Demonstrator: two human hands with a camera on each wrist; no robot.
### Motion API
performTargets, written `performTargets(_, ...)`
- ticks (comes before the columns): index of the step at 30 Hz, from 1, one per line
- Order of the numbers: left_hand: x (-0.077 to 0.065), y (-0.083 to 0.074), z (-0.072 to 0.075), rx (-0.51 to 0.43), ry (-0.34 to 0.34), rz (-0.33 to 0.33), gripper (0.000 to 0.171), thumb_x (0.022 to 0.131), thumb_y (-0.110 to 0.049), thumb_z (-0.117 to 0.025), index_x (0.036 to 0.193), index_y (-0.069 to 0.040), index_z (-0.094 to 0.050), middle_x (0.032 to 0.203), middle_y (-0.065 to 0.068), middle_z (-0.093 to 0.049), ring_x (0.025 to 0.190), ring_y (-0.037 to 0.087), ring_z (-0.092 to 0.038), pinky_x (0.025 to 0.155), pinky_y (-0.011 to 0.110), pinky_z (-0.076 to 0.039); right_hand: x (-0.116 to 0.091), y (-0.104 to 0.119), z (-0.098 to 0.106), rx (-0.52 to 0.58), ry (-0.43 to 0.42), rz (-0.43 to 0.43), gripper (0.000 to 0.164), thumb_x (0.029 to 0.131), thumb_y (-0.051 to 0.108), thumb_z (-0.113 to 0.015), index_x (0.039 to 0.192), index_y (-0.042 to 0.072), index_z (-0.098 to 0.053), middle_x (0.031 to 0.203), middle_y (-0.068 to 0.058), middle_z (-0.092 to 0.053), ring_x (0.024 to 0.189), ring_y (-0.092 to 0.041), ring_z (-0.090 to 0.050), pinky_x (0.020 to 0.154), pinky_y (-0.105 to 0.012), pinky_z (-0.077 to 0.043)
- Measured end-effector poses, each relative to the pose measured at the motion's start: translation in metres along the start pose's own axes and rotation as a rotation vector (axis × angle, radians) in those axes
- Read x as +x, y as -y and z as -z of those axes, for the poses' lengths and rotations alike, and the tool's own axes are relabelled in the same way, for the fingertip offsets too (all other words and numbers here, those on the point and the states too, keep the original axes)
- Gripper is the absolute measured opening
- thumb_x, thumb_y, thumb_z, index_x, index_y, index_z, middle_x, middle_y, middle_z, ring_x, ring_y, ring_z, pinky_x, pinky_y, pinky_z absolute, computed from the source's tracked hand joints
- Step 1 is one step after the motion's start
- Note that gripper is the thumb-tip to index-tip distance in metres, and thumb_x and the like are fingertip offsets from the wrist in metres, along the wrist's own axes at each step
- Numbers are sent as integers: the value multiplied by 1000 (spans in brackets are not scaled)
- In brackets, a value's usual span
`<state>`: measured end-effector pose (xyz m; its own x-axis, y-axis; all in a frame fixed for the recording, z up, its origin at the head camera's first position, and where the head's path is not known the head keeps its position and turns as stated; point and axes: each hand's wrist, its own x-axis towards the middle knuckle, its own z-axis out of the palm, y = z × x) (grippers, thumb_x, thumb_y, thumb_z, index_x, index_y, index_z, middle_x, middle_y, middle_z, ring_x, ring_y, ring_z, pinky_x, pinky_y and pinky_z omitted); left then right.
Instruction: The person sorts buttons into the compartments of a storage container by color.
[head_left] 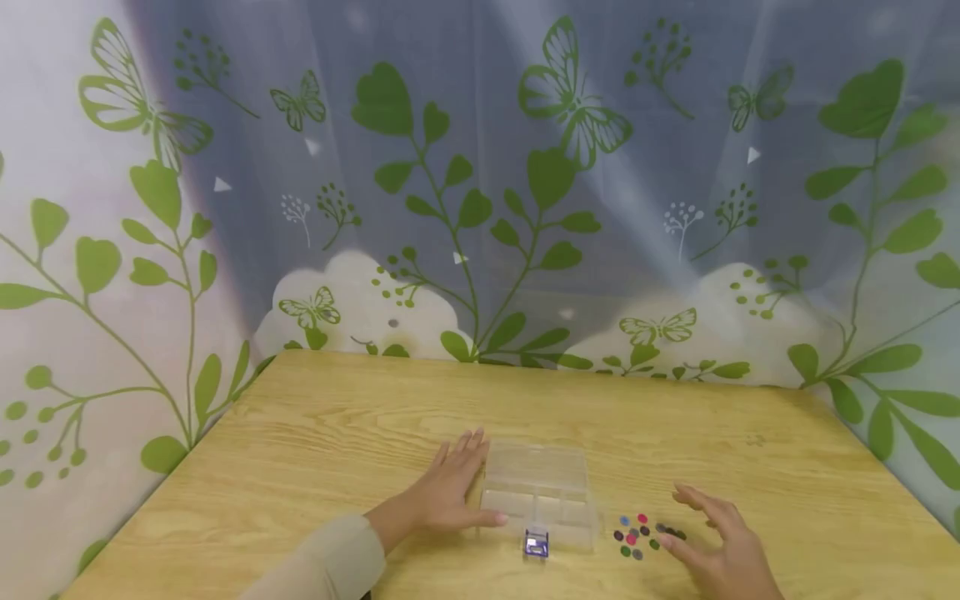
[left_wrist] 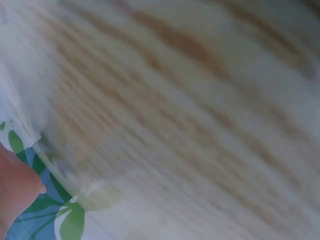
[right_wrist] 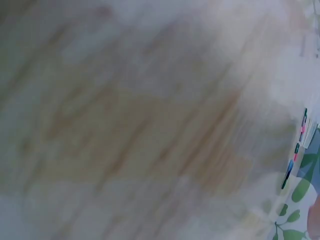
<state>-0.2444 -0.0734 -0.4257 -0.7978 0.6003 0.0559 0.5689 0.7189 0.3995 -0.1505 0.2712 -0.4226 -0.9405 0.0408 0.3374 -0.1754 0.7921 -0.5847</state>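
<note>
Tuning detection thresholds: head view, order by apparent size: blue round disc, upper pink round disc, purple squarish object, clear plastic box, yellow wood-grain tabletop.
Tabletop
Clear plastic box
Purple object
Blue disc, upper pink disc: look alike, not ranked

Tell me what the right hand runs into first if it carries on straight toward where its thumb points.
Likely the nearest dark discs of the loose coloured group, just ahead of the right hand. Its height above the wooden table is unclear, so it might pass over them.
</note>
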Motion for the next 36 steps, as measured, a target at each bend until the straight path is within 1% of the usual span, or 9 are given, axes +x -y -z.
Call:
performTargets(2, 0, -1, -1, -6, 13, 1, 101, 80, -62, -57, 148, -1, -13, 156, 18, -3, 144, 34, -5, 116, 55, -3, 0, 1, -2, 12, 11, -41, 55, 79, 26, -73, 126, 4, -55, 107, -7, -63, 85, 5, -45, 67, -22, -47)
performTargets(5, 0, -1, -2, -17, 27, -2, 99, 81, -61, -57, 148, -1, -14, 156, 18, -3, 144, 34, -5, 116, 55, -2, -2, 2, -6, 43, 66, -104, 53, 81, 27, -71, 125, 3, -56, 99, -2, -61, 72, 7, -43, 59, -16, -41)
performTargets(7, 0, -2, -3, -28, 39, -2, 99, 82, -62, -55, 148, -1, -14, 156, 18, -3, 144, 33, -4, 116, 55, -2, -3, 3, -8, 60, 108, -140, 52, 81, 27, -70, 125, 2, -56, 95, 0, -59, 69, 5, -43, 57, -16, -40)
performTargets(10, 0, -2, -4, -38, 51, 2, 97, 83, -64, -50, 148, -2, -13, 156, 17, -2, 145, 33, -3, 116, 54, -2, -6, 3, -12, 86, 130, -158, 50, 81, 23, -71, 123, 0, -57, 90, 0, -58, 66, 3, -43, 57, -15, -42)
performTargets(18, -1, -5, -1, -55, 58, 7, 91, 87, -61, -47, 148, -2, -14, 156, 15, -4, 145, 31, -3, 116, 53, -2, -8, 6, -20, 141, 124, -217, 45, 79, 19, -72, 117, 0, -61, 82, 3, -56, 61, 0, -42, 55, -15, -43)
performTargets(21, -2, -6, -1, -45, 63, 2, 90, 87, -60, -47, 148, -2, -15, 156, 16, -5, 145, 32, -4, 116, 53, -3, -9, 4, -23, 158, 119, -219, 40, 77, 16, -73, 113, 0, -64, 78, 4, -55, 60, 0, -43, 54, -15, -43)
performTargets(28, -3, -4, -4, -38, 78, -9, 92, 86, -64, -46, 148, -3, -16, 157, 13, -5, 145, 30, -3, 117, 52, 0, -11, 1, -29, 170, 80, -139, 25, 76, 8, -73, 100, 3, -69, 70, 9, -51, 56, 1, -41, 50, -17, -40)
performTargets(32, -3, -4, -5, -39, 77, -8, 93, 85, -66, -46, 148, -4, -16, 157, 10, -3, 145, 28, -2, 117, 51, 1, -10, 1, -28, 152, 119, -146, 21, 75, 10, -74, 95, 6, -70, 72, 7, -52, 59, 1, -42, 52, -17, -41)
performTargets(36, -3, -5, -5, -26, 71, -7, 94, 84, -65, -48, 148, -4, -17, 157, 11, -4, 145, 29, -3, 117, 52, 0, -8, 4, -27, 121, 166, -188, 17, 75, 11, -74, 92, 8, -71, 75, 4, -54, 62, 1, -42, 55, -15, -41)
